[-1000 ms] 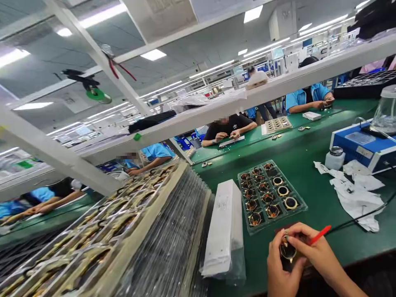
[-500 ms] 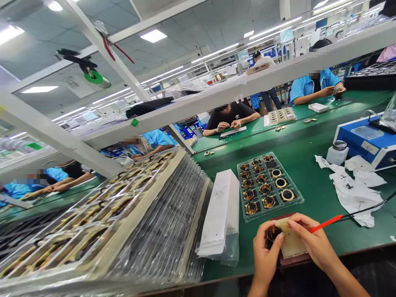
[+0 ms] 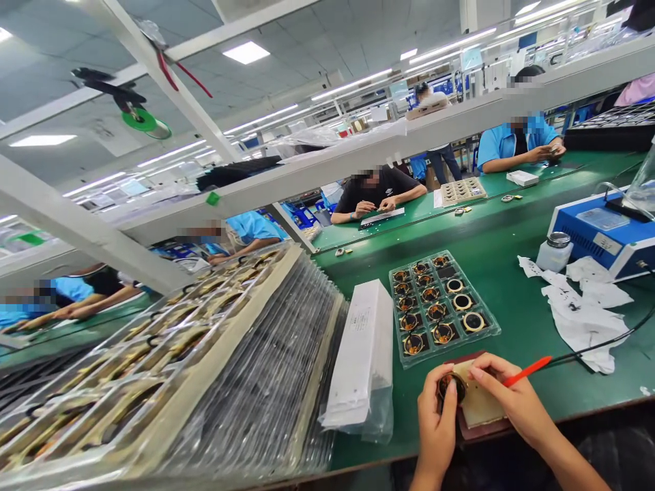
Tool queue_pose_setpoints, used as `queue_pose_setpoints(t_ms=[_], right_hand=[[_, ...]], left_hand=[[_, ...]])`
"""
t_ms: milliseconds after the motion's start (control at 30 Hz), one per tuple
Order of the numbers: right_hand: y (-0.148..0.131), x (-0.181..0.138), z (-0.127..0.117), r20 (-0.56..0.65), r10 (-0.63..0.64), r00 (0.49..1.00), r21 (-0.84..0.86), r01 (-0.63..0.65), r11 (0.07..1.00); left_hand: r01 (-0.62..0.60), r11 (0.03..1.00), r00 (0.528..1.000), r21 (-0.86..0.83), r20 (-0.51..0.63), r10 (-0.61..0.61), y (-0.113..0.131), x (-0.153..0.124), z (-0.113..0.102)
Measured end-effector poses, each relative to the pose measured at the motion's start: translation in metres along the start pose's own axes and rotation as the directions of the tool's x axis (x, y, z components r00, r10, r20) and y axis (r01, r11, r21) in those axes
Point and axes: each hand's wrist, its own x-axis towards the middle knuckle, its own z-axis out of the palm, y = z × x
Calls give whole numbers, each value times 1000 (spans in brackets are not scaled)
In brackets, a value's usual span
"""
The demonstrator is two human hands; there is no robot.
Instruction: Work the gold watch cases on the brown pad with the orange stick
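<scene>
My left hand (image 3: 434,416) is closed round a gold-rimmed watch case (image 3: 452,387) with a dark inside, its thumb pressing over the front. My right hand (image 3: 516,402) holds a red pen-shaped tool (image 3: 529,372) on a black cable; the tool's tip is hidden behind the fingers. Between the hands lies a cream-coloured block (image 3: 482,408) on a dark red board (image 3: 484,431) at the bench edge. Beyond them rests a clear plastic tray (image 3: 444,354) with several round watch cases in its compartments, some showing orange parts inside.
Tall stacked trays (image 3: 256,361) of watch parts fill the left. Beside them lies a white box (image 3: 355,354) in plastic. At right stand a blue machine (image 3: 598,232), a small jar (image 3: 555,252) and crumpled tissues (image 3: 588,327). Co-workers (image 3: 379,194) sit across the green bench.
The view has shifted slightly. My left fingers have moved a little on the watch case, showing more of its round face. The red tool stays in my right hand.
</scene>
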Motion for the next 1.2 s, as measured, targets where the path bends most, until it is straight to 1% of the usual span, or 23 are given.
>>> queue_pose_setpoints(t_ms=[133,233,267,333,433,500,567,667,733,867,967,1067,1133,1200], right_hand=[[-3,2,1,66,-59,996,-102,65,993],[0,4,0,93,-80,992,-140,93,986],[1,4,-1,102,-85,991,-154,100,983],[2,6,-1,117,-104,988,-195,126,973],[2,6,3,123,-180,976,-287,208,935],[2,4,7,134,-239,962,-339,271,901],[1,3,11,160,-268,950,-363,309,879],[0,1,15,172,-272,947,-379,319,869],[-1,0,15,161,-277,947,-391,319,863],[0,-1,15,131,-301,945,-375,328,867],[2,0,15,118,-297,947,-346,320,882],[2,4,11,98,-294,951,-291,310,905],[-1,6,6,144,-270,952,-220,297,929],[-6,6,1,253,-230,940,-139,271,953]], left_hand=[[-3,1000,1000,0,-4,3,-2,0,-1],[9,1000,1000,-28,-8,-9,-3,1,0],[-5,1000,1000,-30,-13,4,-2,2,0],[-75,997,997,-17,-29,75,1,5,1],[-173,985,984,10,-50,173,5,8,0],[-183,983,981,9,-56,184,4,8,-1],[-186,983,981,-12,-64,185,1,9,-3],[-208,976,976,-58,-86,202,-4,10,-7],[-197,978,979,-69,-68,193,-5,10,-8],[-152,987,988,-43,-15,151,-2,9,-7],[-153,988,988,-35,-6,153,-2,10,-8],[-165,984,986,-64,22,167,-4,12,-9],[-170,979,985,-108,21,174,-5,14,-10],[-177,968,984,-175,1,180,-6,15,-10]])
